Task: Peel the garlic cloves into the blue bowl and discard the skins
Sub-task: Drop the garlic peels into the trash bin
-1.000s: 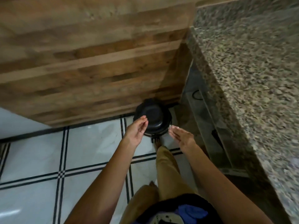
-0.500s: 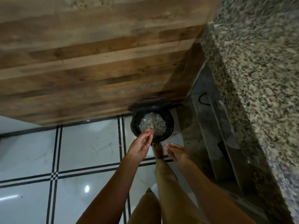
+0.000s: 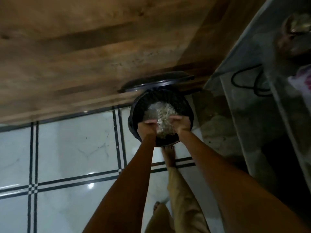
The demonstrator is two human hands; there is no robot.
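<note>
Left hand [image 3: 146, 127], right hand [image 3: 182, 122] now over round bin [image 3: 134, 113] — flaky scraps [image 3: 165, 111].

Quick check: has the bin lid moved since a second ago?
Yes. The lid has swung up off the rim of the bin, which it covered before, and now stands open against the wooden panel behind.
</note>
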